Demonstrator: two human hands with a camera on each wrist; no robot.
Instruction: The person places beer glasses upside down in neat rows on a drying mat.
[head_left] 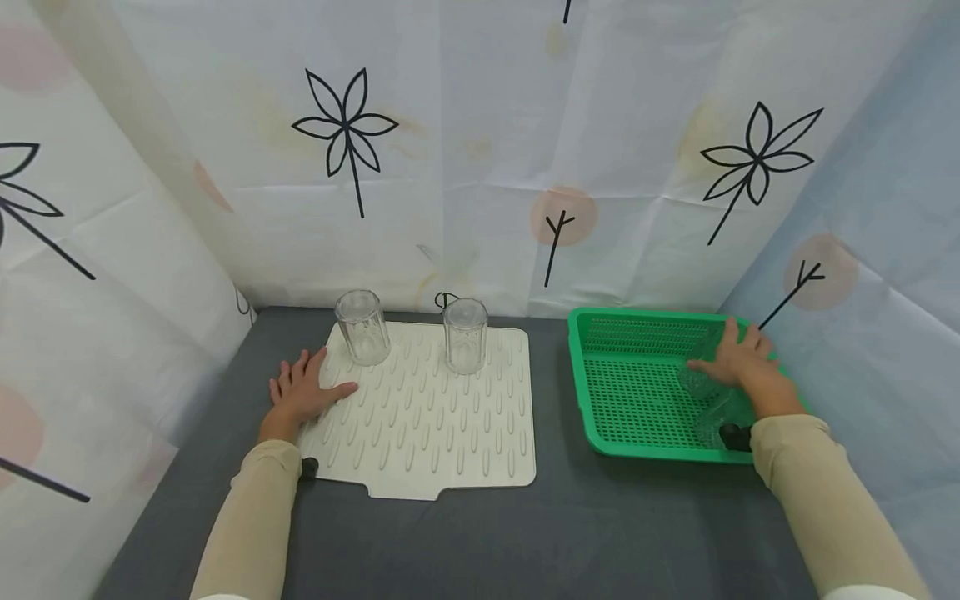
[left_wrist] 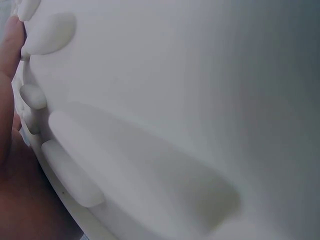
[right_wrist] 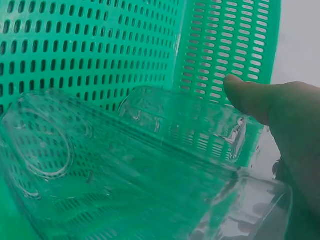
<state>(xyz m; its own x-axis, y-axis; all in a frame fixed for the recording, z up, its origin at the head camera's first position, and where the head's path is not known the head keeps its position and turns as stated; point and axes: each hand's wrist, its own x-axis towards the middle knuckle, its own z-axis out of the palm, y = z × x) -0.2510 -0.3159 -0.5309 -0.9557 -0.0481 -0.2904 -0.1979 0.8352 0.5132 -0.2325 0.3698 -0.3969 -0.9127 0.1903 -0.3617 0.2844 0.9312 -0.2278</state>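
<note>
My left hand (head_left: 300, 393) rests at the left edge of a cream ridged drying mat (head_left: 427, 442), fingers spread and thumb over its surface. Two clear drinking glasses stand on the mat's far part: one glass (head_left: 363, 329) near the left hand's fingertips, the other glass (head_left: 466, 337) to its right. On the right side, my right hand (head_left: 742, 368) reaches into a green plastic basket (head_left: 660, 453) with its fingers spread. Below it, a clear glass (right_wrist: 120, 155) lies on its side, with a second glass (right_wrist: 182, 117) behind it. The right thumb (right_wrist: 252, 97) is close above the farther glass.
Mat and basket lie on a dark grey tabletop (head_left: 480, 542), a strip of which separates them. White patterned cloth (head_left: 480, 150) hangs behind and at the left; bluish cloth (head_left: 885, 333) closes off the right, close to the basket.
</note>
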